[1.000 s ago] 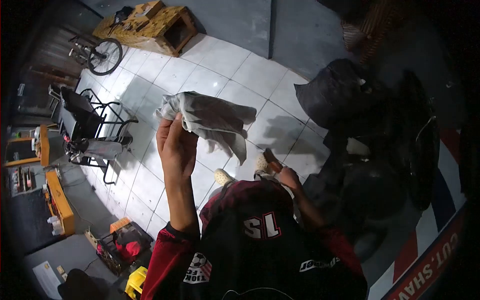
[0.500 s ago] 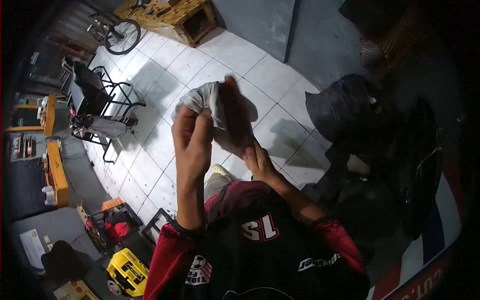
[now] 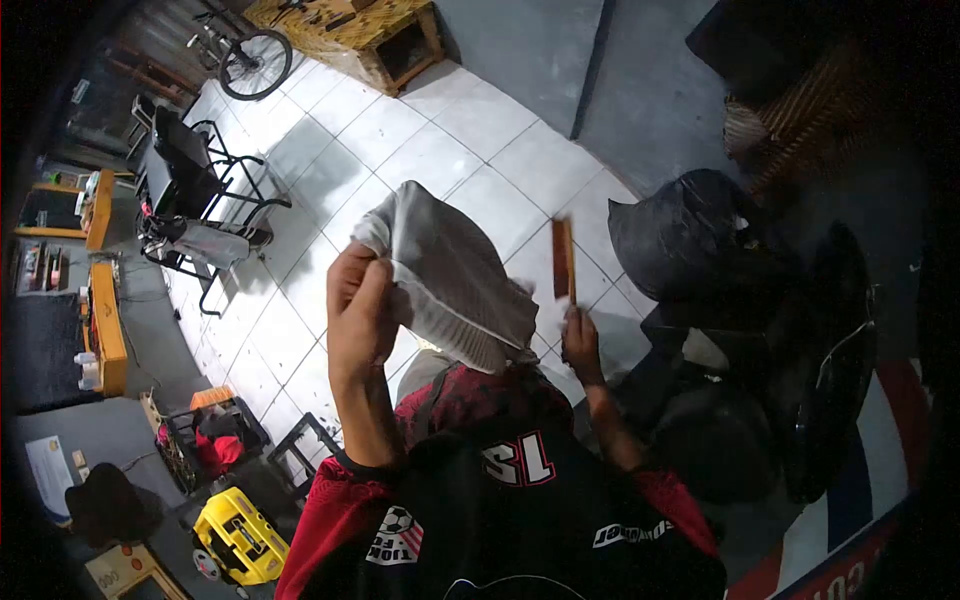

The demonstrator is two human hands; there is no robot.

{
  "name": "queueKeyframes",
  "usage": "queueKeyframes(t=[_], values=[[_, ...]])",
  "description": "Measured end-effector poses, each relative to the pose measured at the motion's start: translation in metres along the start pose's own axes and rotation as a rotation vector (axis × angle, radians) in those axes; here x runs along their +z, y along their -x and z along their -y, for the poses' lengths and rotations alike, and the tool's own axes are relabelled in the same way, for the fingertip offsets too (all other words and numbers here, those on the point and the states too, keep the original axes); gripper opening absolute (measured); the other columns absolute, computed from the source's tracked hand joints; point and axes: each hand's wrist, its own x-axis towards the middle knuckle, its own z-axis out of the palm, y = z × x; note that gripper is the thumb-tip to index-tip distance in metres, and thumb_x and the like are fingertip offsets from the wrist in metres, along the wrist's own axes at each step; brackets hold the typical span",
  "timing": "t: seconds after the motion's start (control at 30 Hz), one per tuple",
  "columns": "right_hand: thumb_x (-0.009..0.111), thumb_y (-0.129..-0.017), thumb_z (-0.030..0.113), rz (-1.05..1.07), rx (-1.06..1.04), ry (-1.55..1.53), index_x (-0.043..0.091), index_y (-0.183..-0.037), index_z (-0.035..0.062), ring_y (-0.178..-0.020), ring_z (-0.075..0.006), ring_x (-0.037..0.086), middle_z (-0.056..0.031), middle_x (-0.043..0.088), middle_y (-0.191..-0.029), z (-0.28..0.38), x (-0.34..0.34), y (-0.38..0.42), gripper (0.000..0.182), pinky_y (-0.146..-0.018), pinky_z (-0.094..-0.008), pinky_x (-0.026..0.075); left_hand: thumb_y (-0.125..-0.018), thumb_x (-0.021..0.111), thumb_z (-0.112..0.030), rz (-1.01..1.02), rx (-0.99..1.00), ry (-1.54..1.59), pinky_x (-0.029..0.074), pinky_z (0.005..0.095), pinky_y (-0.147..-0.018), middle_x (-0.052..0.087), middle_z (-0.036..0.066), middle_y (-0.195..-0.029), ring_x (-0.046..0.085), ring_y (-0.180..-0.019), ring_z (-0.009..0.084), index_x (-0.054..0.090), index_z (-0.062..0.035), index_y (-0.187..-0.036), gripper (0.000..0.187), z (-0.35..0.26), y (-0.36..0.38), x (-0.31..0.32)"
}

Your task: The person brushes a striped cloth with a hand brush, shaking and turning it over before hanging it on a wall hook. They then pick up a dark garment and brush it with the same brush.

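Note:
A light grey knitted cloth item (image 3: 450, 275) hangs spread out over the tiled floor. My left hand (image 3: 360, 308) pinches its upper left edge between thumb and fingers. To the right, apart from the cloth, my right hand (image 3: 580, 345) is closed round the handle of a brush (image 3: 564, 258) with a wooden back and reddish-brown bristles, held upright. The cloth's far side is hidden.
A black chair (image 3: 180, 165) stands at the left, below a bicycle (image 3: 254, 65). A wooden box table (image 3: 375, 40) is at the top. Dark bundles (image 3: 680, 235) lie at the right. A yellow case (image 3: 240, 535) and a black crate (image 3: 210, 440) are lower left.
My right hand has moved right and down, away from the cloth, and the brush now shows clearly. The cloth has opened out and hangs lower from my left hand.

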Motion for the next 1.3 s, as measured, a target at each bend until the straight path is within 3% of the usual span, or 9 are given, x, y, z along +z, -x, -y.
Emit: queueKeyframes(t=[0.07,0.23,0.33,0.6,0.73,0.83,0.9,1.13,1.3], values=[[0.027,-0.095,0.032,-0.045,0.286,-0.703,0.034,-0.076,0.01,-0.037,-0.0071,0.031,0.0013,0.032,-0.05,0.093,-0.022,-0.007,0.03,-0.033,-0.0241,0.027,-0.085,0.041,-0.004,0.012,-0.085,-0.056,0.044,0.029,-0.079,0.057,0.014,-0.103,0.057,-0.089,0.018,0.046,0.0084,-0.112,0.03,0.008,-0.001,0.004],[0.038,-0.09,0.026,-0.042,-0.381,-0.289,0.044,-0.085,0.0001,-0.051,-0.0234,0.048,-0.0116,0.047,-0.061,0.147,-0.011,0.003,0.027,-0.048,-0.0339,0.039,-0.085,0.042,-0.005,0.146,-0.136,-0.23,0.041,0.0266,-0.078,0.055,0.01,-0.101,0.053,-0.088,0.0142,0.044,0.0082,-0.114,0.032,0.016,0.001,0.028],[0.044,-0.086,0.014,-0.183,-0.575,0.046,0.048,-0.093,-0.0065,-0.059,-0.0342,0.054,-0.0184,0.054,-0.068,0.091,0.042,0.001,0.022,-0.054,-0.0419,0.043,-0.085,0.042,-0.003,0.137,-0.009,-0.257,0.035,0.0186,-0.06,0.053,-0.002,-0.081,0.045,-0.068,0.0039,0.05,0.0057,-0.105,0.023,0.016,0.003,0.037],[0.045,-0.084,0.011,0.605,-0.123,0.749,0.047,-0.101,-0.0098,-0.059,-0.0317,0.056,-0.0188,0.054,-0.07,-0.131,0.049,0.034,0.026,-0.05,-0.0378,0.045,-0.085,0.041,-0.005,-0.064,0.086,-0.193,0.037,0.0183,-0.062,0.054,0.001,-0.086,0.047,-0.069,0.0053,0.048,0.0075,-0.108,0.027,0.006,0.013,0.016],[0.042,-0.086,0.013,0.301,-0.181,0.872,0.049,-0.102,-0.0059,-0.057,-0.0247,0.056,-0.0141,0.053,-0.068,-0.13,0.034,0.031,0.026,-0.047,-0.0336,0.046,-0.083,0.039,-0.003,-0.11,0.004,-0.203,0.038,0.018,-0.06,0.057,0.002,-0.082,0.05,-0.068,0.0056,0.052,0.0081,-0.102,0.025,-0.003,0.009,0.015],[0.034,-0.092,0.042,0.026,0.447,-0.555,0.045,-0.087,0.0088,-0.034,-0.0126,0.035,-0.0018,0.039,-0.05,-0.008,0.003,-0.001,0.035,-0.034,-0.0281,0.032,-0.082,0.039,-0.003,-0.184,-0.072,-0.284,0.038,0.0178,-0.058,0.057,0.001,-0.075,0.05,-0.065,0.005,0.056,0.0071,-0.095,0.023,0.009,0.01,0.002],[0.031,-0.092,0.044,-0.026,0.407,-0.799,0.04,-0.083,0.0106,-0.033,-0.0084,0.027,0.002,0.03,-0.048,0.081,-0.009,-0.003,0.036,-0.032,-0.0252,0.026,-0.085,0.043,-0.008,-0.086,-0.07,-0.327,0.04,0.0204,-0.062,0.058,0.004,-0.078,0.051,-0.067,0.0079,0.055,0.0056,-0.094,0.02,0.012,0.011,0.008],[0.05,-0.084,0.011,-0.481,-0.946,0.582,0.048,-0.098,-0.0096,-0.075,-0.0296,0.053,-0.0198,0.051,-0.095,0.094,0.053,0.006,0.025,-0.058,-0.0375,0.044,-0.08,0.045,-0.001,-0.022,0.083,-0.461,0.038,0.0191,-0.057,0.056,0.0,-0.072,0.049,-0.062,0.0059,0.057,0.0051,-0.089,0.016,0.006,0.014,0.039],[0.05,-0.083,0.013,0.353,-0.381,0.462,0.045,-0.101,-0.0077,-0.066,-0.0251,0.049,-0.0158,0.05,-0.083,-0.038,0.081,0.015,0.028,-0.054,-0.0353,0.042,-0.084,0.049,-0.002,-0.159,0.254,-0.211,0.046,0.0253,-0.072,0.061,0.011,-0.091,0.058,-0.084,0.0164,0.054,0.0049,-0.101,0.02,-0.006,0.013,0.016]])
